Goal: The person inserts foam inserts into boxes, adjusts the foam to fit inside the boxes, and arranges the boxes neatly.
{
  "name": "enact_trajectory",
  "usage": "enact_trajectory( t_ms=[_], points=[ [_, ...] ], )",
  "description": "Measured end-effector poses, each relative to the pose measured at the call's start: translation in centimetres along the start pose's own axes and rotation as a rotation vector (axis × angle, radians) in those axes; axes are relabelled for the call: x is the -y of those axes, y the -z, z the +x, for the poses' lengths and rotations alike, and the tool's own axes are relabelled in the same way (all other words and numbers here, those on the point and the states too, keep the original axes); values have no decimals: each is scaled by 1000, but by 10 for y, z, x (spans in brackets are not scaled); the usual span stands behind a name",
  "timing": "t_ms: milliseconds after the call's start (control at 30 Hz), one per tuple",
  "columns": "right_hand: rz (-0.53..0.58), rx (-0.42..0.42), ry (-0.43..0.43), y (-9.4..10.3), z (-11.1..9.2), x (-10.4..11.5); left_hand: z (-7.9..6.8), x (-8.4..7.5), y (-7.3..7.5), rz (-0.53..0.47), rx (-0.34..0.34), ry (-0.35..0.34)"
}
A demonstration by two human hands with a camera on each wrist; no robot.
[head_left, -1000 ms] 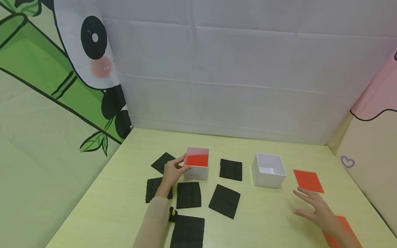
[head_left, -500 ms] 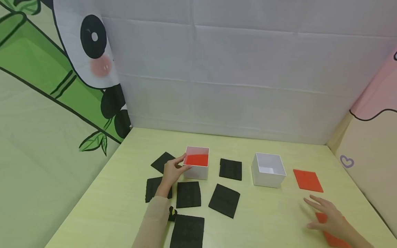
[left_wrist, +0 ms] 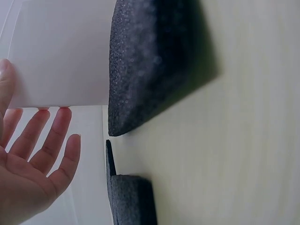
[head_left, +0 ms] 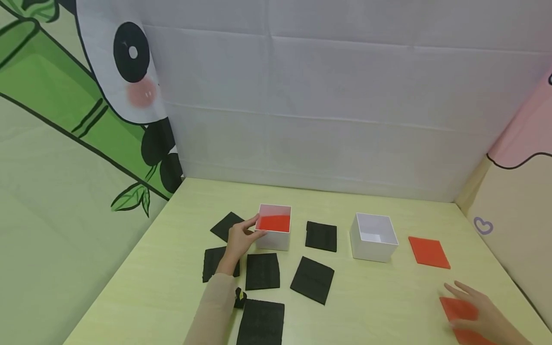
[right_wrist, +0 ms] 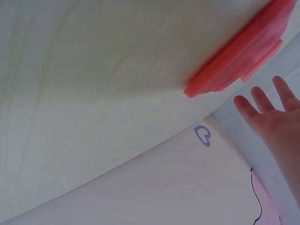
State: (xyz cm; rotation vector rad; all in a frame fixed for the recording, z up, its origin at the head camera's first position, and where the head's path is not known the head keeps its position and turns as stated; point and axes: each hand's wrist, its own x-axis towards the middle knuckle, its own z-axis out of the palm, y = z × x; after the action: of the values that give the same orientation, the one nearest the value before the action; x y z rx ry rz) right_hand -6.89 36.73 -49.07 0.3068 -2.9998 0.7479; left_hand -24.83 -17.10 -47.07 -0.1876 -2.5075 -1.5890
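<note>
Left hand [head_left: 239, 239] grips the left white box [head_left: 272, 241] at mid-frame; right hand [head_left: 480, 311], fingers parted, hovers over a red piece [head_left: 461, 309] at lower right. Visible: two white boxes [head_left: 373, 251], three red pieces [head_left: 430, 252] (one boxed), six black squares [head_left: 263, 271].

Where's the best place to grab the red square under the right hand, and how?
Probably by two opposite edges, coming from above with thumb and fingers. The red square lies flat on the table, so its broad face offers little to pinch, but the right wrist view shows a thick edge. The right hand is over it, thumb and fingers apart.
</note>
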Motion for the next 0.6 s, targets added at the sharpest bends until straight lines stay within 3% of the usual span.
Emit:
enact_trajectory(
  t_ms=[400, 600],
  points=[
    [2, 293, -289, 10, -5, -21, 0, 0, 0, 5, 2, 14],
    [31, 356, -370, 5, -4, -28, 0, 0, 1, 3, 3, 7]
  ],
)
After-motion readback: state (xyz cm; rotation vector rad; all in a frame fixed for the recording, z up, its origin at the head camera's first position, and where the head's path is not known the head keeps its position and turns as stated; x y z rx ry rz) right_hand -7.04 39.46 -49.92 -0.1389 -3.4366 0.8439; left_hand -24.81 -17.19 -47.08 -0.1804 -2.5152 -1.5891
